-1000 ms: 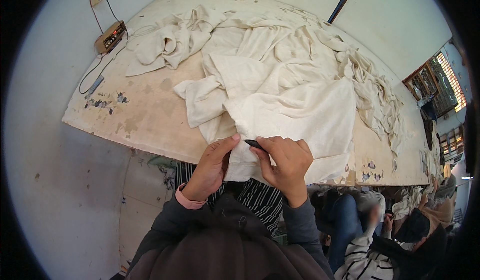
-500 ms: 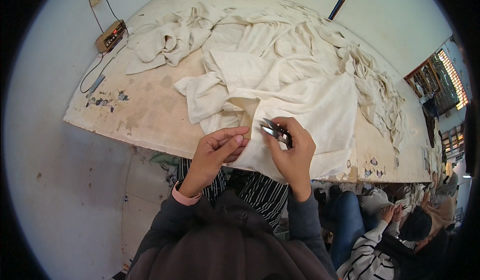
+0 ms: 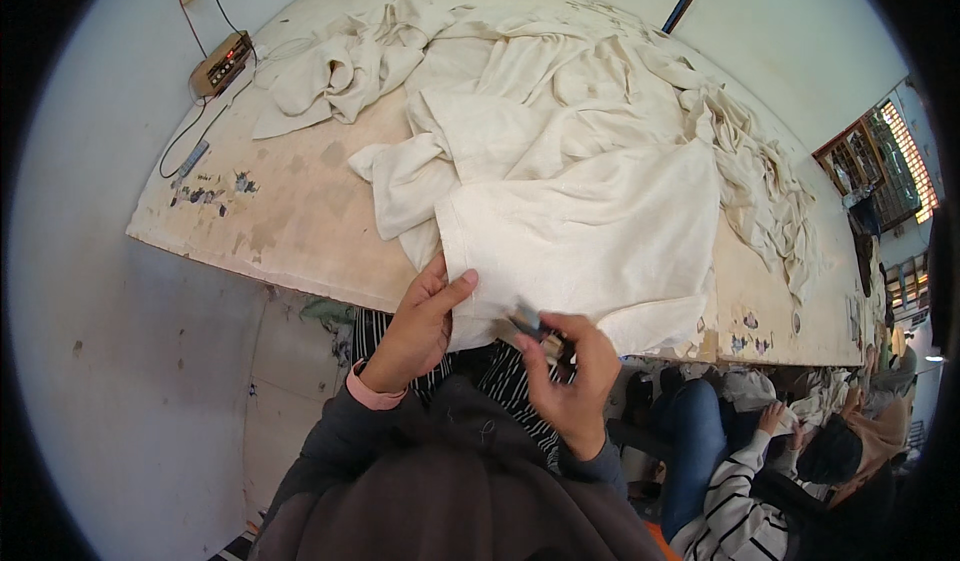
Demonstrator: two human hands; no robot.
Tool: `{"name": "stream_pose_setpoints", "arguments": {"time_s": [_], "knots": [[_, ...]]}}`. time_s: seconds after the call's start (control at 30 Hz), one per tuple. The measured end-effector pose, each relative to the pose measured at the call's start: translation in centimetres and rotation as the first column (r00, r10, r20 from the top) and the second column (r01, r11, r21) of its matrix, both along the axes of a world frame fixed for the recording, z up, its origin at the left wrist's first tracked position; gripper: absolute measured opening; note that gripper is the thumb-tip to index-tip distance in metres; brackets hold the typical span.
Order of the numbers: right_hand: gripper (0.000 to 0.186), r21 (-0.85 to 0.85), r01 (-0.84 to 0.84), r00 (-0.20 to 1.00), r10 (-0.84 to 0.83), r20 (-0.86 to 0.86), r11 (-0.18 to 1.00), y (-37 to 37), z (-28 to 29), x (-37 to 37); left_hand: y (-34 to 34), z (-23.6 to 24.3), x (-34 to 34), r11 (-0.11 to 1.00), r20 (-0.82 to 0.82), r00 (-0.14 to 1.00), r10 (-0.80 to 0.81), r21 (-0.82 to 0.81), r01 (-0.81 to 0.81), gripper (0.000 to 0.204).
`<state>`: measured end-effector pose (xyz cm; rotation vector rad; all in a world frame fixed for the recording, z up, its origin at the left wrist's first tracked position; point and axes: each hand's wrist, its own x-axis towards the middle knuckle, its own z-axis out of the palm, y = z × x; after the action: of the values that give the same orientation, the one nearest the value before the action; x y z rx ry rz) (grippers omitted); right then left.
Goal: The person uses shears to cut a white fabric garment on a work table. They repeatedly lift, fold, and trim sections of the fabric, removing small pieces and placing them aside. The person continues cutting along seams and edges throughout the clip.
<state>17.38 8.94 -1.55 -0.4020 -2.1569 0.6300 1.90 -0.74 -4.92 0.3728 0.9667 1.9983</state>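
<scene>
Cream cloth [image 3: 580, 231] hangs over the near edge of the table, its top surface spread fairly flat. My left hand [image 3: 420, 321] grips its left edge, thumb on top and the other fingers partly hidden underneath. In my right hand [image 3: 575, 386] is a pair of small thread snips [image 3: 527, 321], blurred by motion. Their tips point up and left, close to the cloth's lower hem; whether they touch it I cannot tell.
More crumpled cream cloth [image 3: 345, 71] lies across the pale, stained table [image 3: 300, 201]. A small brown box with a red light [image 3: 222, 64] and a cable stands at the left by the wall. To the right sits a person in a striped sleeve [image 3: 735, 501].
My right hand has drawn down toward me with the snips. The cloth's folded-up left edge now lies flat, and my left hand has shifted its hold on it.
</scene>
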Motion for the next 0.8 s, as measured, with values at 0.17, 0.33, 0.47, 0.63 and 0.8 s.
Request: {"name": "stream_pose_setpoints", "arguments": {"time_s": [0.17, 0.33, 0.47, 0.63, 0.8], "knots": [[0.028, 0.070, 0.008, 0.997, -0.013, 0.082, 0.998, -1.4, 0.1, 0.1, -0.2, -0.2, -0.1, 0.994, 0.208, 0.976, -0.066, 0.104, 0.045, 0.044], [0.026, 0.113, -0.003, 0.998, -0.004, 0.058, 0.994, -1.1, -0.8, -0.2, 0.1, -0.2, 0.7, 0.991, 0.231, 0.971, -0.062, 0.131, 0.032, 0.044], [0.025, 0.154, -0.002, 0.997, -0.009, 0.074, 0.988, -1.3, -0.6, 0.1, 0.4, -0.4, 1.3, 0.990, 0.253, 0.966, -0.048, 0.140, 0.013, 0.044], [0.025, 0.148, 0.020, 0.999, -0.025, 0.036, 0.989, -1.3, -1.1, 0.3, 0.3, -0.1, 1.4, 0.984, 0.281, 0.956, -0.080, 0.173, 0.031, 0.042], [0.024, 0.134, 0.013, 0.999, -0.020, 0.048, 0.991, -1.6, -1.0, 0.4, 0.6, 0.0, 2.3, 0.987, 0.287, 0.957, -0.048, 0.160, 0.001, 0.040]]}}
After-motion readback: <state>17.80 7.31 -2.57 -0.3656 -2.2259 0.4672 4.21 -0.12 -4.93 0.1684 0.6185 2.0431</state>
